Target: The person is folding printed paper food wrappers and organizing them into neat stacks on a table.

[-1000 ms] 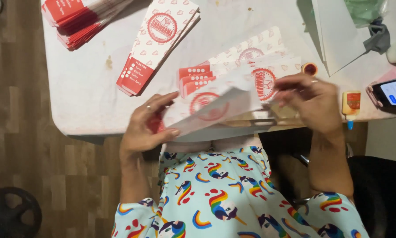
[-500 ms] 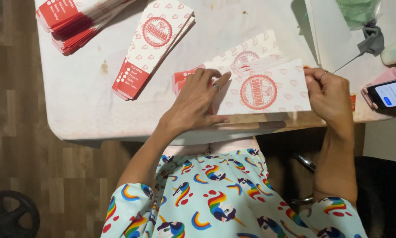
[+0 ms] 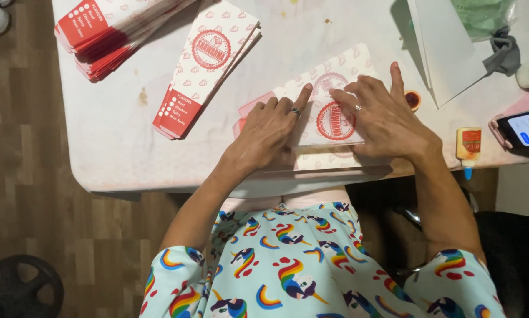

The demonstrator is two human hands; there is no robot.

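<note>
Right hand point(image 3: 382, 115) now flat beside left hand point(image 3: 270, 126) on carton point(image 3: 334, 121).

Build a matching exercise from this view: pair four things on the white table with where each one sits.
Things:
1. flat white-and-red printed paper sleeve
2. small yellow glue bottle with a blue tip
3. smartphone in a pink case
4. fanned stack of red-ended paper sleeves

Places:
A. far left corner of the table
B. right edge, screen lit
C. under the left hand and right hand
D. near table edge, beside the right wrist

Pairs: 1-C, 2-D, 3-B, 4-A
</note>
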